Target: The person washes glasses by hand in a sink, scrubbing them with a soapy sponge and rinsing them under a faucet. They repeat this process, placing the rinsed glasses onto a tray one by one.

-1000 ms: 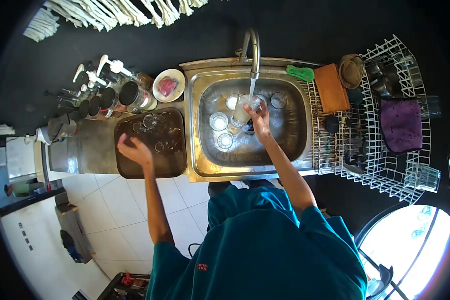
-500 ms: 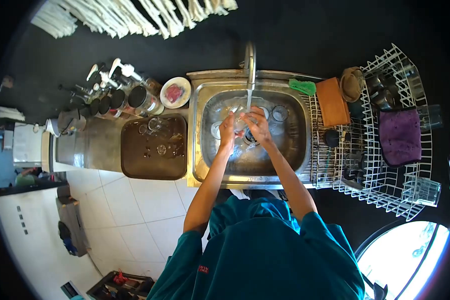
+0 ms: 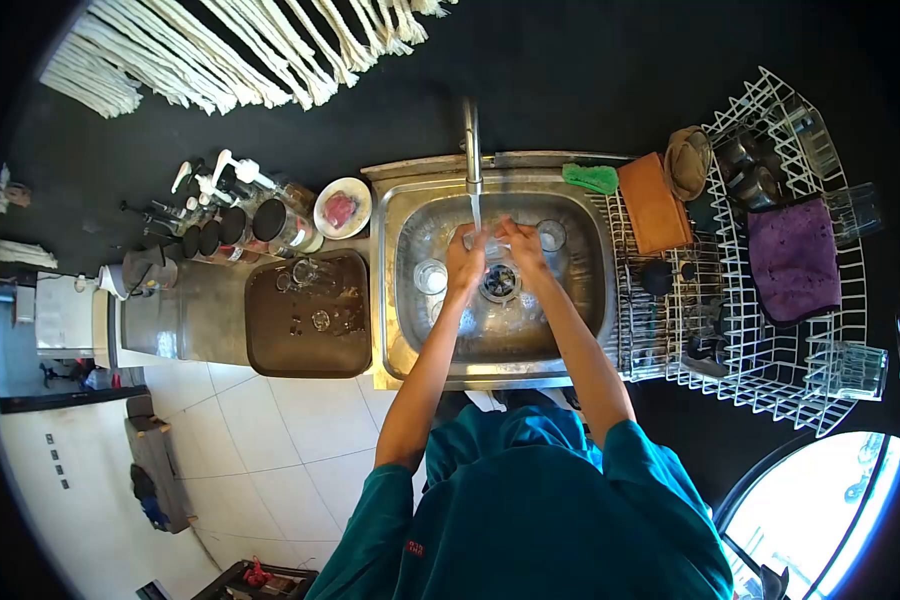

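Observation:
Over the steel sink (image 3: 585,330), my left hand (image 3: 466,258) and my right hand (image 3: 520,248) are closed around a clear drinking glass (image 3: 491,246), mostly hidden by my fingers. Water from the faucet (image 3: 472,150) runs down onto my left hand and the glass. One glass (image 3: 430,277) rests in the basin left of my left hand. Another glass (image 3: 550,235) stands to the right of my right hand. Below the held glass is the drain (image 3: 499,283), with dark bits in it.
Left of the sink, a brown tray (image 3: 308,360) carries small glassware. Jars (image 3: 280,225) and a plate (image 3: 342,208) stand behind it. A green sponge (image 3: 590,178) lies on the back right rim. Rightward are an orange cloth (image 3: 655,205), a wire rack (image 3: 770,395) and a purple cloth (image 3: 795,260).
The camera view has shifted a little. Both hands stay together under the faucet with the glass, and their fingers have turned slightly around it. The glass left of my hands shows more fully.

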Available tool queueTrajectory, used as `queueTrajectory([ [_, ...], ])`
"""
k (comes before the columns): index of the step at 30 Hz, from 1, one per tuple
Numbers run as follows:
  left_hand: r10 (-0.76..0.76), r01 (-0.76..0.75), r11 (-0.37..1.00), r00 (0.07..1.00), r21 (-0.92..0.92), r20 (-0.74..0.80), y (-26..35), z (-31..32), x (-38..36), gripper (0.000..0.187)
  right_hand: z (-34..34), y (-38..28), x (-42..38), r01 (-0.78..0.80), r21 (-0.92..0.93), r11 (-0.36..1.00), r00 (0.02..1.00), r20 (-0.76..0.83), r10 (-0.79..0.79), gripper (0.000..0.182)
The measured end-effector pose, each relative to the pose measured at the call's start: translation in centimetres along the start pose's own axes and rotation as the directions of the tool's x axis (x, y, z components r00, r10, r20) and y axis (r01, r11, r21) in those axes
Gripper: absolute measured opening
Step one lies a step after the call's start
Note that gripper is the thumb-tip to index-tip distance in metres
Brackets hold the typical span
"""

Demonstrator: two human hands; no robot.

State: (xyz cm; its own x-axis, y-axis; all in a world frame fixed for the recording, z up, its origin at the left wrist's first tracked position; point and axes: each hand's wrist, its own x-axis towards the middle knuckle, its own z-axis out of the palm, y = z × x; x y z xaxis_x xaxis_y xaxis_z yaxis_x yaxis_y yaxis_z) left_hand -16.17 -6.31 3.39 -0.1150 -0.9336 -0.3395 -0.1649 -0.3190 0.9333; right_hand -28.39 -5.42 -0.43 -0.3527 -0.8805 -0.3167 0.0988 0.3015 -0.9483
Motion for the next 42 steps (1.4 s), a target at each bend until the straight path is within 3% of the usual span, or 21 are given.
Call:
queueTrajectory([
  [2, 0.093, -0.094, 0.989, 0.996, 0.117, 0.019, -0.9, 0.2, 0.8, 0.042, 0.2, 0.4, -0.5, -0.178, 0.321, 0.930, 0.979, -0.039, 0.201, 0.040],
  [3, 0.340, -0.326, 0.917, 0.940, 0.232, -0.024, -3.1, 0.3, 2.1, 0.041, 0.3, 0.3, -0.9, -0.175, 0.326, 0.929, 0.979, -0.043, 0.199, 0.040],
  [4, 0.570, -0.524, 0.778, 0.821, 0.347, -0.037, -3.1, 0.4, 2.4, 0.041, 0.4, -0.2, -1.4, -0.086, 0.055, 0.995, 0.991, -0.100, 0.091, 0.039],
  [5, 0.572, -0.527, 0.776, 0.820, 0.345, -0.035, -3.4, 0.4, 2.1, 0.041, 0.4, -0.7, -1.8, -0.001, -0.225, 0.974, 0.992, -0.125, -0.028, 0.038],
  [7, 0.042, -0.039, 0.994, 0.999, -0.101, 0.030, -1.2, 0.1, -0.1, 0.035, 0.6, -2.5, -2.3, 0.009, -0.308, 0.951, 0.997, -0.071, -0.032, 0.035],
  [9, 0.041, -0.034, 0.978, 0.999, -0.205, 0.030, -2.2, -0.3, 0.5, 0.038, 0.9, -2.5, -1.9, -0.104, -0.014, 0.994, 0.968, 0.226, 0.105, 0.023],
  [11, -0.126, 0.130, 0.924, 0.991, -0.359, 0.035, -3.1, -1.0, 1.2, 0.039, 1.0, -1.9, -0.9, -0.056, -0.033, 0.998, 0.946, 0.319, 0.064, 0.021],
  [13, -0.151, 0.157, 0.919, 0.987, -0.361, 0.047, -2.3, -1.6, 0.7, 0.047, 0.9, -2.9, -1.2, 0.365, -0.158, 0.918, 0.773, 0.600, -0.204, 0.027],
  [14, -0.185, 0.216, 0.904, 0.976, -0.369, 0.119, -1.9, -2.0, 0.6, 0.050, 0.8, -3.5, -1.4, 0.338, -0.092, 0.937, 0.735, 0.647, -0.201, 0.029],
  [19, -0.162, 0.259, 0.879, 0.952, -0.400, 0.260, -2.8, -2.8, 1.1, 0.060, 1.9, -5.8, -2.4, 0.265, -0.313, 0.912, 0.854, 0.516, -0.071, 0.030],
  [21, -0.192, 0.238, 0.893, 0.969, -0.382, 0.155, -2.2, -2.2, 0.6, 0.057, 2.4, -6.1, -3.0, 0.393, -0.293, 0.872, 0.910, 0.260, -0.323, 0.031],
  [23, -0.207, 0.319, 0.762, 0.945, -0.563, 0.255, -1.5, -2.1, 0.0, 0.057, 2.2, -6.6, -3.6, 0.393, -0.186, 0.900, 0.915, 0.178, -0.363, 0.032],
  [25, -0.159, 0.294, 0.743, 0.950, -0.601, 0.268, -1.8, -2.2, -0.1, 0.057, 1.8, -7.3, -3.7, 0.808, -0.436, 0.397, 0.488, 0.116, -0.865, 0.043],
  [26, -0.134, 0.325, 0.693, 0.935, -0.643, 0.328, -2.3, -2.1, 0.1, 0.056, 1.6, -6.5, -3.8, 0.690, -0.310, 0.654, 0.720, 0.199, -0.665, 0.062],
  [27, -0.106, 0.360, 0.641, 0.917, -0.679, 0.385, -1.9, -2.0, -0.2, 0.055, 1.4, -7.0, -4.3, 0.691, -0.314, 0.651, 0.718, 0.198, -0.667, 0.062],
  [29, -0.086, 0.321, 0.684, 0.927, -0.655, 0.364, -1.3, -1.0, -0.6, 0.056, 1.2, -8.0, -5.1, 0.125, -0.010, 0.992, 0.916, 0.386, -0.112, 0.072],
  [31, -0.164, 0.187, 0.693, 0.981, -0.696, 0.099, -1.6, 0.2, -0.7, 0.053, 1.3, -9.4, -5.9, 0.148, -0.098, 0.984, 0.934, 0.343, -0.106, 0.073],
  [33, -0.077, 0.145, 0.696, 0.989, -0.703, 0.127, -2.6, -0.3, -0.5, 0.054, 1.7, -8.7, -5.5, 0.167, -0.184, 0.969, 0.950, 0.294, -0.108, 0.073],
  [35, -0.123, 0.280, 0.600, 0.958, -0.749, 0.259, -3.1, -1.1, -0.6, 0.056, 2.5, -5.6, -3.3, 0.446, -0.339, 0.828, 0.895, 0.178, -0.409, 0.062],
  [38, -0.121, 0.292, 0.631, 0.952, -0.718, 0.281, -3.5, -1.4, -1.4, 0.058, 3.4, -5.3, -0.8, 0.172, -0.121, 0.978, 0.938, 0.322, -0.125, 0.057],
  [42, -0.110, 0.242, 0.694, 0.966, -0.678, 0.233, -4.0, -1.9, -1.5, 0.063, 5.5, -5.9, 0.0, 0.189, -0.254, 0.948, 0.954, 0.277, -0.116, 0.054],
])
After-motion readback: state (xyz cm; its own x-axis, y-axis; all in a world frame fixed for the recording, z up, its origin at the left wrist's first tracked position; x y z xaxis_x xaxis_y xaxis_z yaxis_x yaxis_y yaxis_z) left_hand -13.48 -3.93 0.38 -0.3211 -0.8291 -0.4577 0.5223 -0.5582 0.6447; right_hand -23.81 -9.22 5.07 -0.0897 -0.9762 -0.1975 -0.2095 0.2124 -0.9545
